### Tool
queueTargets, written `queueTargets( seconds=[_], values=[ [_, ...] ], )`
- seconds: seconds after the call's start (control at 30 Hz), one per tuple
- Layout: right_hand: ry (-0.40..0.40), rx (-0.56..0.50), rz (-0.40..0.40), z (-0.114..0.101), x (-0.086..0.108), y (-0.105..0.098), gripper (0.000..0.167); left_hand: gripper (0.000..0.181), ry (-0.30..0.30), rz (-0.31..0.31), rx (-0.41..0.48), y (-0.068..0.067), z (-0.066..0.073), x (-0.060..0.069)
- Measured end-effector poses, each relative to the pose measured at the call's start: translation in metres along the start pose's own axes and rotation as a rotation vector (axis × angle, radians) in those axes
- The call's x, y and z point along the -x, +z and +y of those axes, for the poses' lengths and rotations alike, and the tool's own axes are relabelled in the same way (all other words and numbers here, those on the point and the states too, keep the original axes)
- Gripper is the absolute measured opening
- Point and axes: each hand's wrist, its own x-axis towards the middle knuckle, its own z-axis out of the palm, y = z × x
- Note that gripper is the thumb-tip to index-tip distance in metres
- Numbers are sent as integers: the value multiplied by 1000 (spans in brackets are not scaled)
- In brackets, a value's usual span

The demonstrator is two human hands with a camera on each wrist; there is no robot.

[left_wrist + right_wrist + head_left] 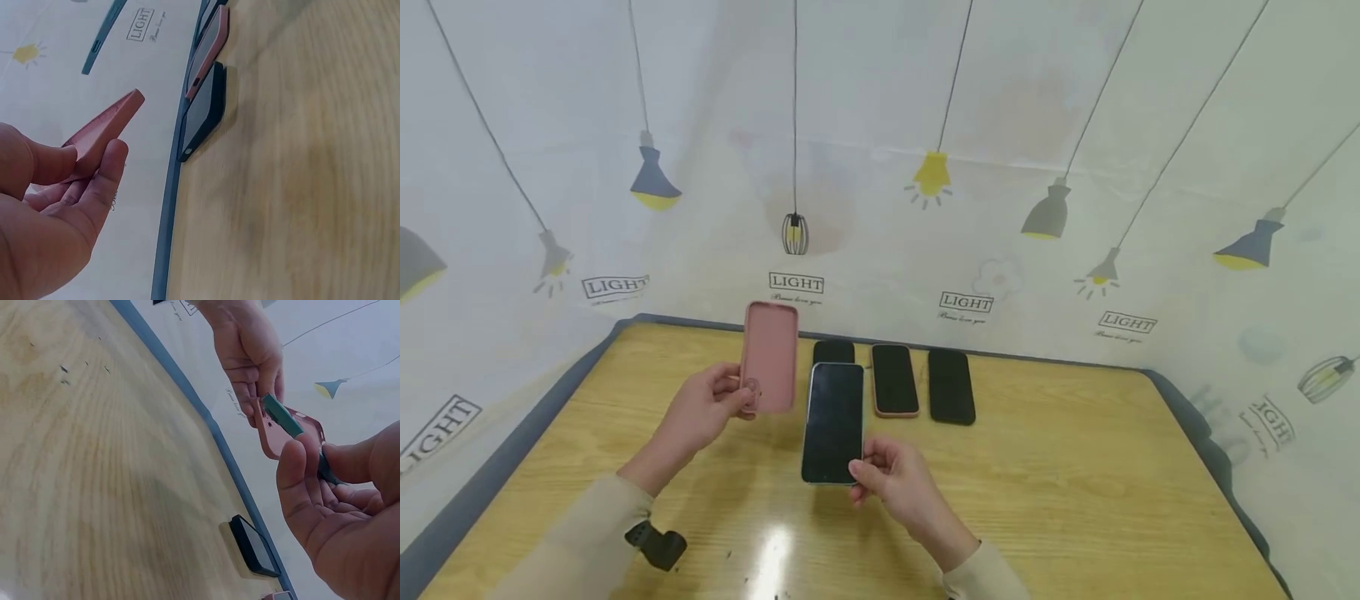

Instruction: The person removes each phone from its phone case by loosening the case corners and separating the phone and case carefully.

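An empty pink phone case (772,354) is pinched at its lower left corner by my left hand (696,412), its inner side facing the head camera. My right hand (898,483) pinches a dark-screened phone (834,423) at its lower right corner, raised over the table. In the right wrist view the phone's edge (284,417) is green, and it crosses in front of the pink case (275,439). The left wrist view has the case (103,134) between thumb and fingers of the left hand (56,206). Case and phone are apart in the head view.
Along the back edge of the wooden table (1075,467) lie a black phone (833,351) partly hidden behind the held one, a pink-edged phone (895,380) and another black phone (951,386). A lamp-patterned curtain (865,167) hangs behind. My left sleeve wears a black band (657,545).
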Motion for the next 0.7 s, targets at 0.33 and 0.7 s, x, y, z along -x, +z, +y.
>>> queueTargets(
  seconds=[0.33, 0.7],
  values=[
    [35, 1, -13, 4, 1, 10, 6, 46, -29, 30, -23, -9, 9, -18],
    [75, 17, -33, 9, 8, 18, 6, 41, -89, 39, -75, -12, 5, -30]
  ],
)
